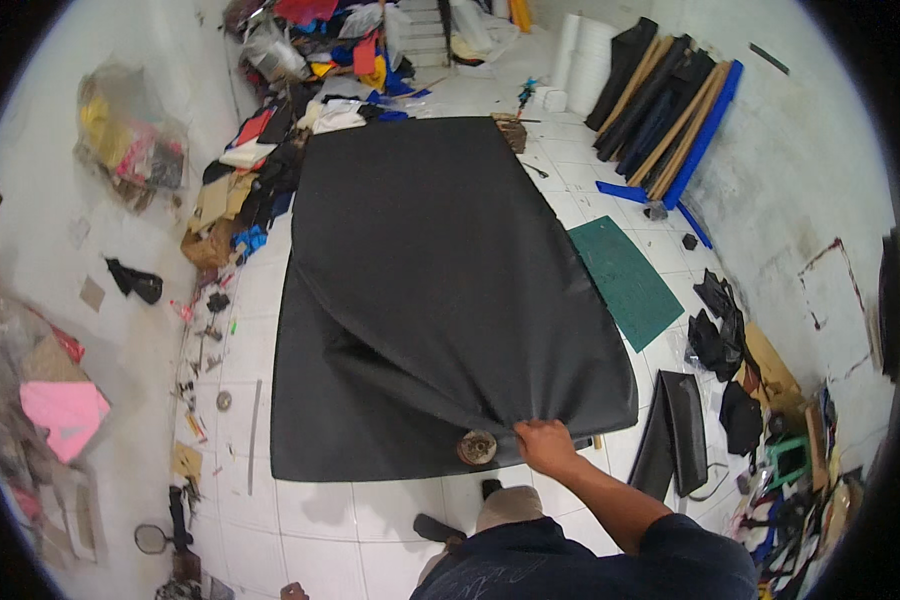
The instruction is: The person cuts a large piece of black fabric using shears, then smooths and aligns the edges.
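Observation:
A large black sheet of fabric or synthetic leather (440, 230) is spread over the tiled floor in front of me. My right hand (544, 444) is closed around its near edge, right of the middle, and creases run from the grip across to the left. Just left of that hand, a round, worn metal-looking piece (477, 448) rests on the sheet. A small part of my left hand (293, 592) shows at the bottom rim of the picture, away from the sheet; its fingers cannot be made out.
A green mat (625, 283) lies partly beside the sheet's right edge. Rolls of dark material (660, 105) lean on the right wall. A folded black piece (670, 430) lies at the near right. Scraps (232, 205) line the left, with small tools (210, 335) nearby.

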Action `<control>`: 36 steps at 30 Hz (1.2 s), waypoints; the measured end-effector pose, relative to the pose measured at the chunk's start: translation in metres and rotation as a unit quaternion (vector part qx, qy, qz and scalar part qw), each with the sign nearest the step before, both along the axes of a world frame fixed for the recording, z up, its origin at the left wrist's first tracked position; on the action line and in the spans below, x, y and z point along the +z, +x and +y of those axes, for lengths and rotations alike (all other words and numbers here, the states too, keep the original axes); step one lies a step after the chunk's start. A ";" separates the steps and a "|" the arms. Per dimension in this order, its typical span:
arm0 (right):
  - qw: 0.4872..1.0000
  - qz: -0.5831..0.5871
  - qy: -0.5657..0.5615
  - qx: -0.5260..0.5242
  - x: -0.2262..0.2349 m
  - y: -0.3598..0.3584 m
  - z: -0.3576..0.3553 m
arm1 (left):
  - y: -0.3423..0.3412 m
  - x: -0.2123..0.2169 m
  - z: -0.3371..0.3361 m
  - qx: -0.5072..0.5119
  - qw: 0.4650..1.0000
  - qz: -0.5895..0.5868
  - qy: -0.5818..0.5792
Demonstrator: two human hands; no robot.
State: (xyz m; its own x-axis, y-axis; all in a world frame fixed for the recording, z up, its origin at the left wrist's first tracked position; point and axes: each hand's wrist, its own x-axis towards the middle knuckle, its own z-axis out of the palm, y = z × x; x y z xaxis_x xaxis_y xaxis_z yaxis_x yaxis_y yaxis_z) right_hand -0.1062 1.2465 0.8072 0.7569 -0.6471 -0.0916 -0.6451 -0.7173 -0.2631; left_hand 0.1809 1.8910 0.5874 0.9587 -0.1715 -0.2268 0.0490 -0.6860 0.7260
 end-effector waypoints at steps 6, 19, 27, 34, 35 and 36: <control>0.996 -0.091 -0.003 -0.015 0.007 -0.055 0.048 | 0.015 -0.035 -0.108 -0.029 0.943 0.316 -0.104; 0.992 -0.092 -0.010 -0.090 -0.348 -0.214 -0.043 | -0.057 -0.227 -0.325 -0.422 0.850 0.233 0.211; 0.978 -0.038 -0.162 -0.125 -0.587 -0.172 -0.136 | 0.044 -0.345 -0.536 -0.481 0.849 -0.164 0.144; 0.980 -0.009 -0.090 -0.175 -0.696 -0.136 -0.180 | 0.031 -0.418 -0.604 -0.639 0.678 -0.240 0.274; 0.982 -0.033 -0.111 -0.150 -0.701 -0.129 -0.181 | 0.035 -0.424 -0.600 -0.647 0.659 -0.244 0.296; 0.982 -0.054 -0.130 -0.127 -0.706 -0.126 -0.178 | 0.041 -0.430 -0.592 -0.654 0.638 -0.248 0.322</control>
State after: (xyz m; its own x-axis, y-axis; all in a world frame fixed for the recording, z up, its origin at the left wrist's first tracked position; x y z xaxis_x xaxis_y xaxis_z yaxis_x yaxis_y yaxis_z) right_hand -0.2318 1.0686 0.1014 0.5647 -0.8067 0.1743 -0.7900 -0.5894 -0.1688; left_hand 0.2219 1.2993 0.1574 0.0714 -0.9227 -0.3789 -0.9974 -0.0679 -0.0225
